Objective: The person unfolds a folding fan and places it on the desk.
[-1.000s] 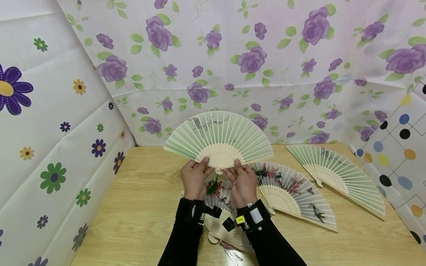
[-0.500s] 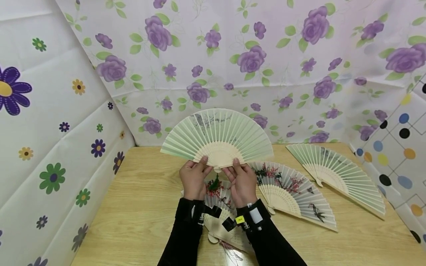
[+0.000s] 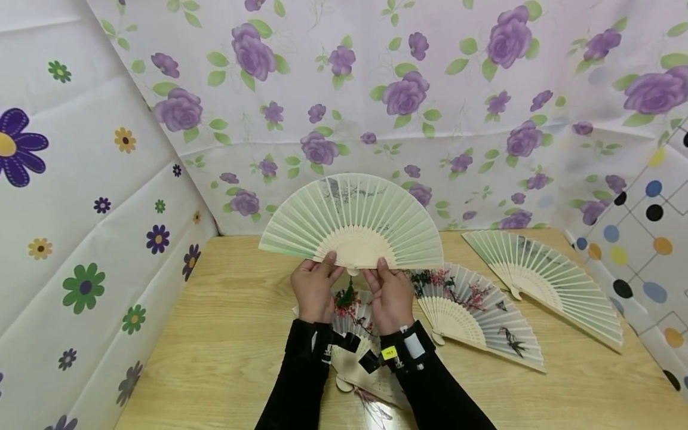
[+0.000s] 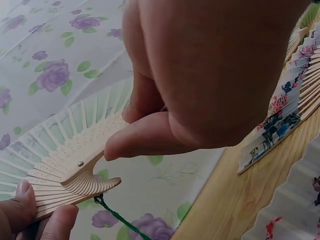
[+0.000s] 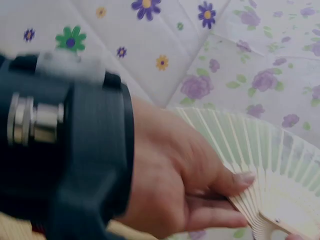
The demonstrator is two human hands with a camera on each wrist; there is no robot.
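Observation:
An open folding fan [image 3: 352, 209] with pale green leaf, grey branch print and bamboo ribs stands raised between both hands in the head view. The left hand [image 3: 313, 294] pinches its left outer rib, thumb on the near face. On the other side, the right hand [image 3: 393, 300] pinches the right outer rib in the same way. Between the hands sits the fan's pivot end, with a green tassel [image 3: 348, 294] hanging below it. The left wrist view shows the ribs bunched at the rivet [image 4: 80, 163]. In the right wrist view, the thumb [image 5: 244, 178] presses on the ribs.
Beneath the forearms lies an open fan [image 3: 352, 358] with red blossoms, partly hidden. Right of it rests a grey blossom fan [image 3: 484, 310], and farther right another pale green fan [image 3: 553, 286]. Floral cloth [image 3: 322, 71] rises behind the wooden table [image 3: 215, 334].
The held fan has spread slightly wider; its right edge has dropped nearly level and its left edge is lower. The hands keep their hold and have barely moved. The tassel hangs straighter.

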